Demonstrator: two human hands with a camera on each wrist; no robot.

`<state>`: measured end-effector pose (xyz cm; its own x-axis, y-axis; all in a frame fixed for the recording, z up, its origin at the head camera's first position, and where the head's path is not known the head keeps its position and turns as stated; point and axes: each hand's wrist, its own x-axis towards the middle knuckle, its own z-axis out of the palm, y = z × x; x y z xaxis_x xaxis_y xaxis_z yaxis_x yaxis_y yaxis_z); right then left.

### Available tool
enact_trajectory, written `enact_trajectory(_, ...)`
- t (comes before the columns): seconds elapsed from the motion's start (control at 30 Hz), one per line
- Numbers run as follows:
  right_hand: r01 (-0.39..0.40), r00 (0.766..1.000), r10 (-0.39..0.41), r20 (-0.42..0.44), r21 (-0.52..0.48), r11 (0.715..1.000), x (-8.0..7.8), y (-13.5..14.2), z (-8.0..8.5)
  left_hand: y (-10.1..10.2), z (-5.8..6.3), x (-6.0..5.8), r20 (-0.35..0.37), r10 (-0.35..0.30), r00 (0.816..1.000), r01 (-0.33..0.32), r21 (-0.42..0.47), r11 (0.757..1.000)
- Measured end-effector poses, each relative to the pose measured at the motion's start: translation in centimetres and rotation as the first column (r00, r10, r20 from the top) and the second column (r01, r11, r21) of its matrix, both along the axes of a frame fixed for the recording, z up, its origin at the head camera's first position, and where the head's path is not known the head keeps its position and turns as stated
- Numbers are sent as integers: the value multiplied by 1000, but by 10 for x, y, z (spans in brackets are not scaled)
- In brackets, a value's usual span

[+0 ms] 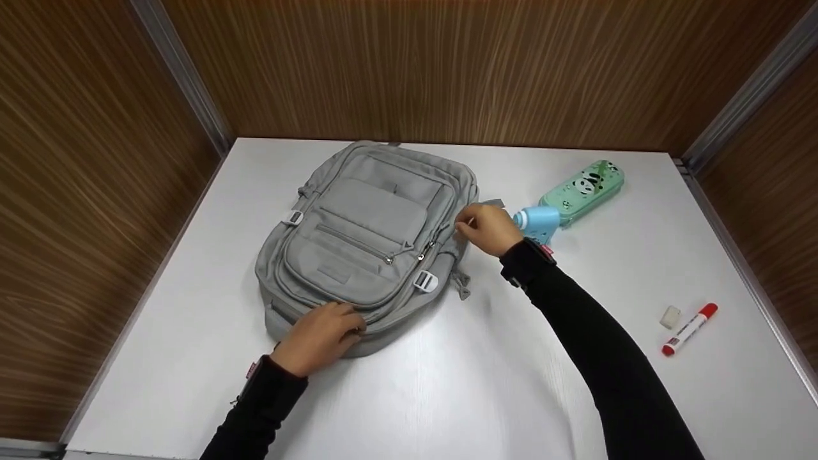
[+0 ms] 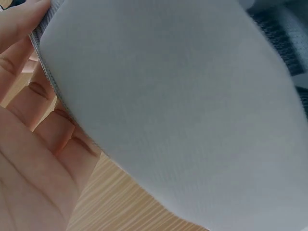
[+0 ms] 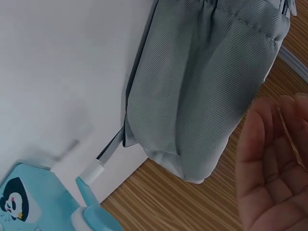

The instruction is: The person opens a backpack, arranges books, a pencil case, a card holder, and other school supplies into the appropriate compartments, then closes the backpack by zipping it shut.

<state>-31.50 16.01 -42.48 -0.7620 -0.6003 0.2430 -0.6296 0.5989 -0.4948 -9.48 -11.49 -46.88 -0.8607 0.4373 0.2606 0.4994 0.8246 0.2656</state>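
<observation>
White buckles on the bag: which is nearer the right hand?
The right white buckle, on the same side of the backpack as the right hand. The left buckle is farther, on the opposite side.

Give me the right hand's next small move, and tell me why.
Probably bring the right hand to the metal zipper pull: in the head view the pull lies just left of that hand, on the right side of the backpack, and the left hand grips the bag's near edge, which could brace it. Whether the right hand holds anything is unclear.
</observation>
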Motion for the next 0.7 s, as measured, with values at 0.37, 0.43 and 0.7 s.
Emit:
enact_trajectory(0.37, -23, 991, 36, -126, 100, 995, -1, -20, -7, -21, 0, 6, -12, 101, 995, -99, 72, 992)
enact_trajectory(0.43, -23, 986, 44, -161, 128, 992, -2, -23, -8, -25, -1, 6, 1, 150, 989, -149, 60, 987)
enact_trajectory(0.7, -18, 972, 69, -226, 219, 976, -6, -29, -18, -34, -12, 7, 115, 296, 948, -292, -53, 955)
